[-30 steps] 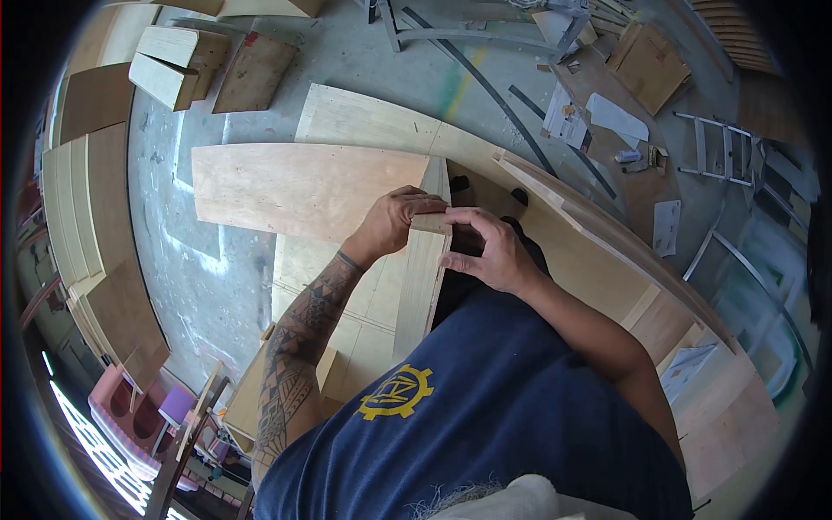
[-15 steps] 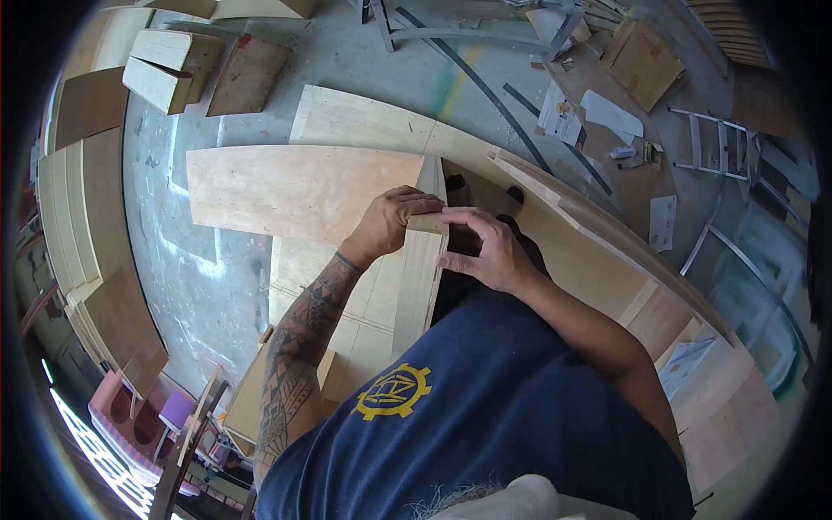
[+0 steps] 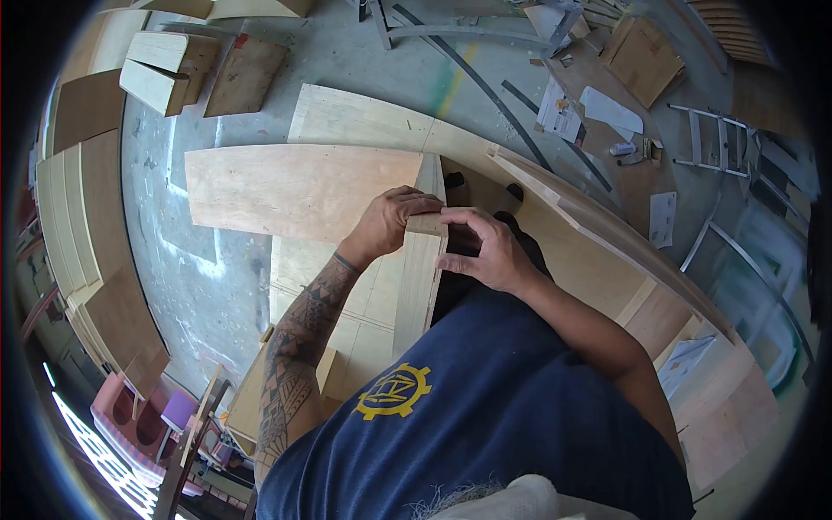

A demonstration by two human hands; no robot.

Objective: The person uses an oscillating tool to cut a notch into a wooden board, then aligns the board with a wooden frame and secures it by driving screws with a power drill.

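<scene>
A person in a navy shirt stands over a workshop floor, both hands closed on a small wood block (image 3: 428, 224) seated on the top edge of an upright plywood panel (image 3: 418, 290). The tattooed left hand (image 3: 392, 221) wraps its fingers over the block from the left side, while the right hand (image 3: 488, 249) pinches it from the right with thumb and curled fingers. The 2 hands almost meet above the block.

The block sits just below the point where the upright panel meets a wide plywood sheet (image 3: 295, 186) that stretches away to the left. A long curved plywood piece (image 3: 607, 238) sweeps off to the right of the hands. Below lies the concrete floor (image 3: 204, 277), with stacked boards (image 3: 74, 208) along its left side, loose timber offcuts (image 3: 156, 65) at the top left and scattered papers (image 3: 568, 113) at the top right.
</scene>
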